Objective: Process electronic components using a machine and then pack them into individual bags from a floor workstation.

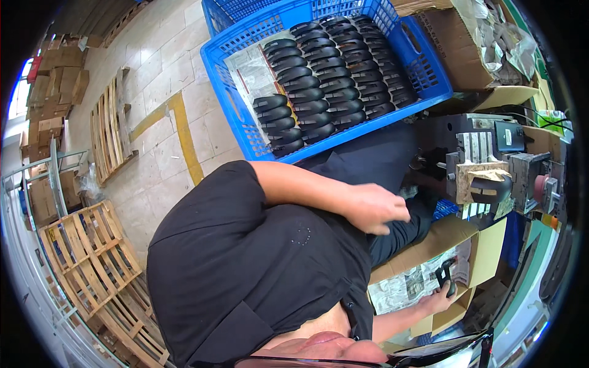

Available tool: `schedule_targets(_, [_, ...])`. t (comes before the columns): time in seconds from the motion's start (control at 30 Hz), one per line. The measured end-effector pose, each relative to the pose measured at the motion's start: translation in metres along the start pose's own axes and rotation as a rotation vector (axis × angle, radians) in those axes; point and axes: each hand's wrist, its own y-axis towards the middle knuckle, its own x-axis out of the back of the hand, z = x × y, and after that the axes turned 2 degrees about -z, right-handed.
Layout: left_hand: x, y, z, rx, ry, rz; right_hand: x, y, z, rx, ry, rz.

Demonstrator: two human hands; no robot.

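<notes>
My left hand (377, 208) hovers in front of my body, slightly blurred, fingers loosely bent and apart, with nothing visible in it. Down at the lower right, my right hand (437, 300) grips a black curved plastic shell (446, 277) over an open cardboard box (420, 248). Printed paper sheets (405, 288) line that box. Nearer the far right, a machine (478, 144) carries another black shell (491, 187) on a beige holder. A blue plastic crate (224, 101) holds rows of similar black shells (316, 80) on paper.
Behind the machine stands a cardboard carton (457, 43) with crumpled wrapping. Wooden pallets (92, 251) lie on the floor at left, near stacked cartons (61, 80). Yellow tape (184, 135) marks the tiled floor. Cables (540, 116) run by the machine.
</notes>
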Motion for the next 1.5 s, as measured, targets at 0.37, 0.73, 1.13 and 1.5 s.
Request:
schedule_targets(0.37, [-0.014, 0.033, -0.023, -0.159, -0.018, 0.136, -0.079, -0.118, 0.085, -0.184, 0.581, 0.932])
schedule_targets(0.73, [-0.009, 0.051, -0.022, 0.043, -0.087, -0.011, -0.132, -0.148, 0.098, -0.317, 0.876, 0.766])
schedule_targets(1.13, [0.023, 0.105, -0.045, -0.206, 0.187, -0.313, -0.102, -0.135, 0.095, -0.185, 0.887, 0.594])
schedule_targets(1.5, [0.06, 0.215, -0.068, -0.184, 0.637, -0.604, -0.118, -0.068, 0.169, 0.036, 0.882, 0.447])
